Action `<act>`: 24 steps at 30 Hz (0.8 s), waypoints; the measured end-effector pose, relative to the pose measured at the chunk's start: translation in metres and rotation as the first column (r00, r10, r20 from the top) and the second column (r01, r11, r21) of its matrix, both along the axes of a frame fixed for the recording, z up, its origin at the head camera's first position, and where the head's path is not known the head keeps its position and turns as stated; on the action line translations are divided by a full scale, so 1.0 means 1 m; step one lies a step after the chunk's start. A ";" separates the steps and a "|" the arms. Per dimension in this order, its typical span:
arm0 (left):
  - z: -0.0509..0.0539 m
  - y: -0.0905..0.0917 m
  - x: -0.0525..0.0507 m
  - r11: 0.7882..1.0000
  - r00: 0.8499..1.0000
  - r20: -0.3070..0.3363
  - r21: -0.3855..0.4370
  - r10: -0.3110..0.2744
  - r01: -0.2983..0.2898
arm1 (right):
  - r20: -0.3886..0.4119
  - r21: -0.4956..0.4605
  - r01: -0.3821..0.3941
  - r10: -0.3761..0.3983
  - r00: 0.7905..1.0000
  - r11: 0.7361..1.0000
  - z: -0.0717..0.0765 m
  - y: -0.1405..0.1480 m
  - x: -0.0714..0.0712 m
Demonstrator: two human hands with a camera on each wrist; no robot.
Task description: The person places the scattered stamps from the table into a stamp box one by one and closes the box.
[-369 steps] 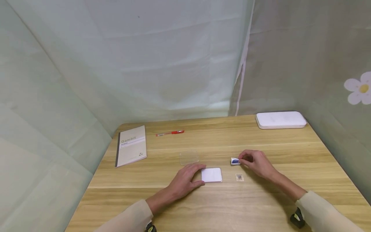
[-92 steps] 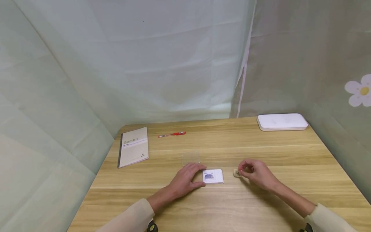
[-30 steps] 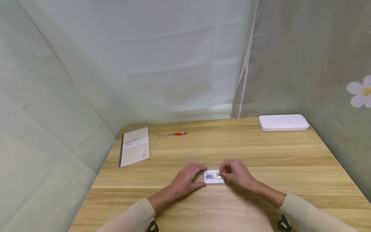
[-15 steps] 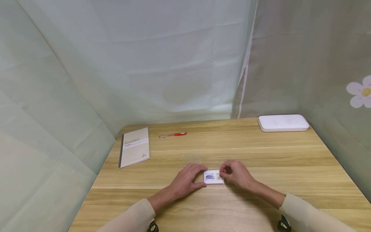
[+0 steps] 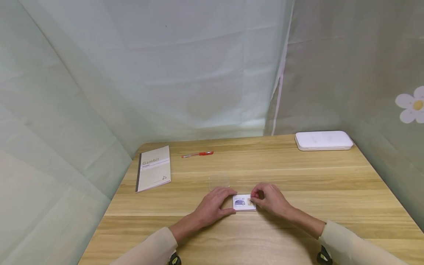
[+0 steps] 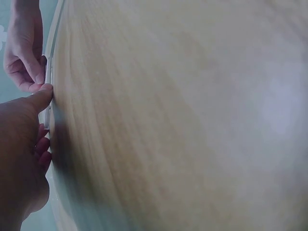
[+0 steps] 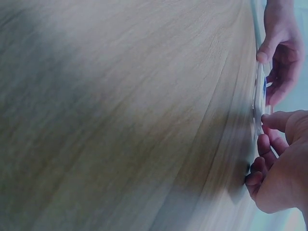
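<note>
A small white rectangular block point(image 5: 244, 208) lies flat, a blue-printed stamp point(image 5: 239, 202) on its left part. The left hand point(image 5: 212, 208) grips the block's left end between thumb and fingers. The right hand point(image 5: 271, 200) pinches a small tan stamp point(image 5: 250, 201) against the right part of the block's top; the fingertips hide part of it. In the left wrist view, the left hand point(image 6: 21, 149) holds the block's edge, with the right hand point(image 6: 26, 57) beyond. The right wrist view shows the right hand point(image 7: 284, 163) at the block's near end and the left hand point(image 7: 284, 48) farther off.
A clear flat plate point(image 5: 219, 181) lies just behind the left hand. At the back left are a notebook point(image 5: 154, 169) and a red pen point(image 5: 197, 154). A white case point(image 5: 324, 140) sits at the table's back right corner. Fabric walls point(image 5: 198, 73) stand behind the table.
Since the earliest frame, the blue stamp has gone from the right fingers onto the block. The tan stamp, picked up from the table, has moved left onto it. The left hand has kept its grip.
</note>
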State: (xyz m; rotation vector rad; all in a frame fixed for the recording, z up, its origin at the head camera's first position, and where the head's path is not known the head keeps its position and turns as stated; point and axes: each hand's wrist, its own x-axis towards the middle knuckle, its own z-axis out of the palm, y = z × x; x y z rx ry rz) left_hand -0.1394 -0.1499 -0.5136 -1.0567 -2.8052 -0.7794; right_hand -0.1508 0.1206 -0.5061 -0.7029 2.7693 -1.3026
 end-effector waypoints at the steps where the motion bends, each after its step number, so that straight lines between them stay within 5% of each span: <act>1: 0.000 0.000 0.000 1.000 1.000 -0.002 0.001 -0.001 0.001 | 0.002 -0.001 0.000 0.000 1.000 1.000 0.000 0.000 0.000; 24: -0.002 -0.001 -0.001 1.000 0.999 -0.032 -0.013 -0.005 0.005 | 0.045 -0.079 -0.090 0.094 0.995 0.993 0.000 0.014 0.002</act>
